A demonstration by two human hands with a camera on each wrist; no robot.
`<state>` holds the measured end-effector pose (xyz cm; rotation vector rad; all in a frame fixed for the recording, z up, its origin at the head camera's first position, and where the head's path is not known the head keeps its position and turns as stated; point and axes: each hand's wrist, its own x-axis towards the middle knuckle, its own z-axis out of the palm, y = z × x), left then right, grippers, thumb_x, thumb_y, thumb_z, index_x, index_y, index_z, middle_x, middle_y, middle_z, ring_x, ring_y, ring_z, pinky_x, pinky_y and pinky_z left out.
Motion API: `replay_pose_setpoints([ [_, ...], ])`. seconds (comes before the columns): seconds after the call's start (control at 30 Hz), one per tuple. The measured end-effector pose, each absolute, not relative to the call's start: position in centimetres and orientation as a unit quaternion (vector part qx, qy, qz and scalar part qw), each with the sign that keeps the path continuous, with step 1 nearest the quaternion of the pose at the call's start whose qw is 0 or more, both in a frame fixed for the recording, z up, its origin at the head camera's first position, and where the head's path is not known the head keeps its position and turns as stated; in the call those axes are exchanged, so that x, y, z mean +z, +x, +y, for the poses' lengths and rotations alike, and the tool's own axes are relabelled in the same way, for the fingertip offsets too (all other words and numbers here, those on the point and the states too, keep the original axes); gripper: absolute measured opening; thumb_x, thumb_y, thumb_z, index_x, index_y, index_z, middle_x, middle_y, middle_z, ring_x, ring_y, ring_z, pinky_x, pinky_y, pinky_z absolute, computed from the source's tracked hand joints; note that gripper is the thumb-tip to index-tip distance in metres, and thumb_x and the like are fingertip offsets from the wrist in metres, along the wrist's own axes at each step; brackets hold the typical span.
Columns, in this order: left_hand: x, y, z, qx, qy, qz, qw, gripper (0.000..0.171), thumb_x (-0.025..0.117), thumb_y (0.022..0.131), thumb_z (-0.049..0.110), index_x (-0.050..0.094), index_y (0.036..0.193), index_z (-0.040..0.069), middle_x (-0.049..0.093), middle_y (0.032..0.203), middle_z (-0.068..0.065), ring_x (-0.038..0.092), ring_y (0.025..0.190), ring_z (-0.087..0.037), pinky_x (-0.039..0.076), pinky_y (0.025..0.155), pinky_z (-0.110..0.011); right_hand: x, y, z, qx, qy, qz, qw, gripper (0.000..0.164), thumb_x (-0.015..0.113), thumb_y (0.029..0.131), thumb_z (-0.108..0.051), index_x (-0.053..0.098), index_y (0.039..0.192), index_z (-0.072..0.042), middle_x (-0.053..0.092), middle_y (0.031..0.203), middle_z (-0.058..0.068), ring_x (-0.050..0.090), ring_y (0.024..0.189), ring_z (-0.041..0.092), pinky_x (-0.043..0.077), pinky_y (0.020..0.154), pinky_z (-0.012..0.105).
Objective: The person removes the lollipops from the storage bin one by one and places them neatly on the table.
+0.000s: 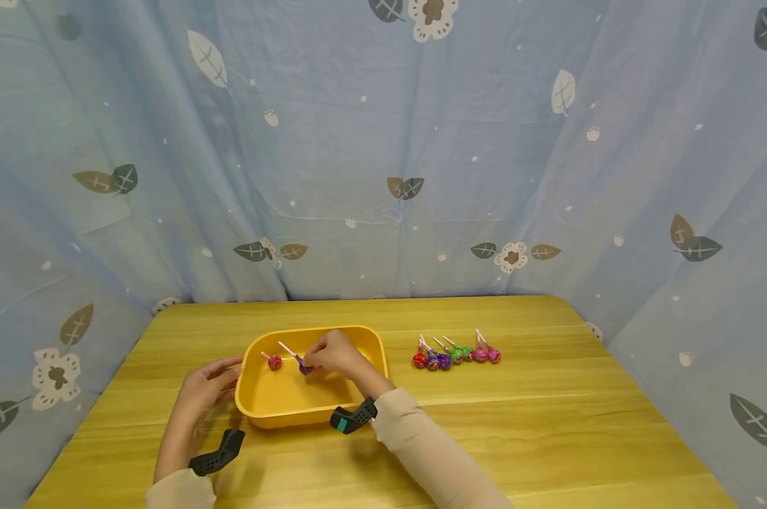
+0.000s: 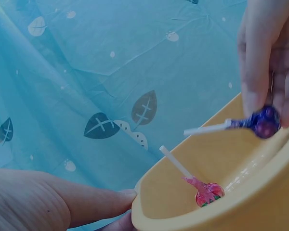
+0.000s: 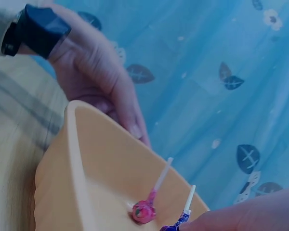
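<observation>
A yellow plastic bin [image 1: 300,418] stands on the table, with a pink-wrapped lollipop [image 1: 274,362] lying at its left end, stick up and to the left. Inside the bin, my right hand [image 1: 336,353] pinches a purple-wrapped lollipop [image 2: 266,122] by its candy end; the white stick points left, toward the pink one. My left hand [image 1: 202,389] touches the bin's left end from outside, its thumb stretched out to the rim in the left wrist view.
To the right of the bin, a row of lollipops lies on the wooden table [image 1: 548,424]: a red one [image 1: 419,360], purple ones [image 1: 445,361], green ones [image 1: 457,355] and pink ones [image 1: 481,354]. A blue leaf-patterned curtain [image 1: 358,141] hangs behind the table.
</observation>
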<state>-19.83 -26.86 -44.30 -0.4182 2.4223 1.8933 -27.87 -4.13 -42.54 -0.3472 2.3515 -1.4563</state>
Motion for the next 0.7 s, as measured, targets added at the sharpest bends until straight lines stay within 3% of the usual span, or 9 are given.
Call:
replay_pose_setpoints([
  [0.7, -44.3, -19.8, -26.9, 0.613, -0.132, 0.778, 0.017, 0.052, 0.06, 0.097, 0.022, 0.047, 0.138, -0.008, 0.062, 0.119, -0.019, 0.064, 0.081, -0.009, 0.057, 0.072, -0.027, -41.2, -27.3, 2.8, -0.595, -0.098, 0.784, 0.147, 0.012, 0.069, 0.089, -0.006, 0.072, 0.095, 0.004, 0.067, 0.088, 0.01, 0.069, 0.083, 0.026, 0.055, 0.081, 0.043],
])
